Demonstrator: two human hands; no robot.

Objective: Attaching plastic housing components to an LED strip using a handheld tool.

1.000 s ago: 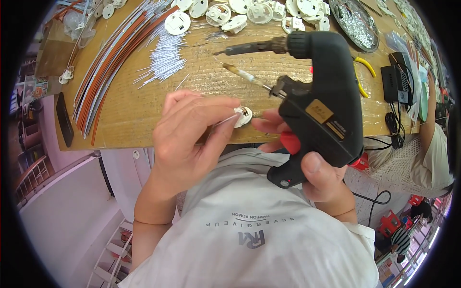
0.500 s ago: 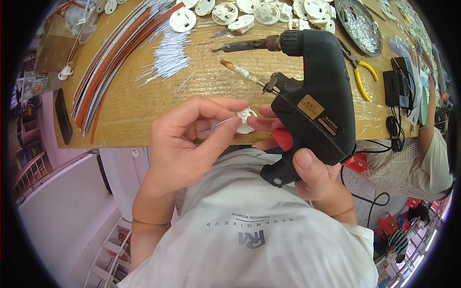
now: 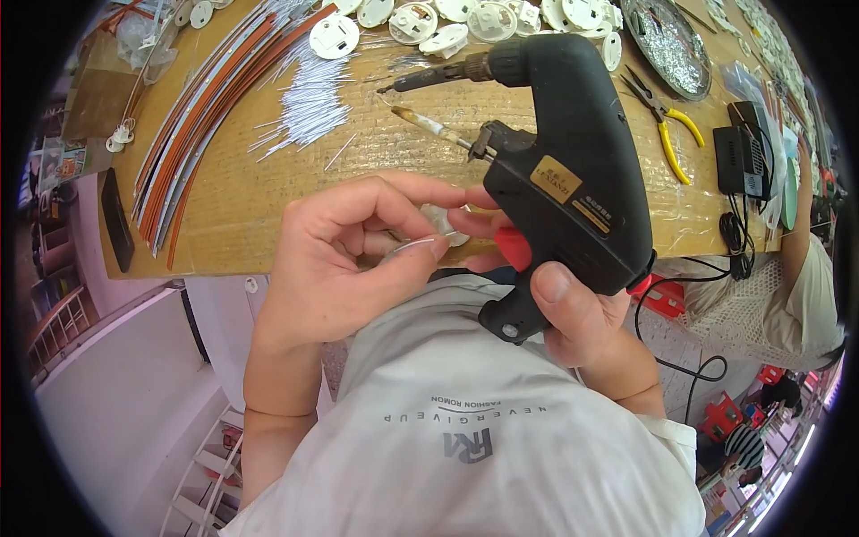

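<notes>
A black soldering gun (image 3: pixel 595 134) with a red trigger is gripped in my right hand (image 3: pixel 577 313), its tip pointing left over the table. The right fingertips also reach to a small white round plastic part (image 3: pixel 455 234) by the table's front edge. On that part's other side, my left hand (image 3: pixel 335 259) is closed, with a thin white wire (image 3: pixel 407 246) between thumb and fingers. Left fingertips cover much of the part, so how the wire meets it cannot be seen.
Loose short white wires (image 3: pixel 313 103) lie beside long brown and grey strips (image 3: pixel 192 125). White round parts (image 3: pixel 416 22) line the back. To the right are yellow-handled pliers (image 3: pixel 676 143), a round metal tray (image 3: pixel 631 31), a black power adapter (image 3: pixel 738 161) and a co-worker's sleeve (image 3: pixel 796 309).
The soldering gun has shifted left and slightly up with my right hand. My fingers have closed in over the white part, hiding more of it.
</notes>
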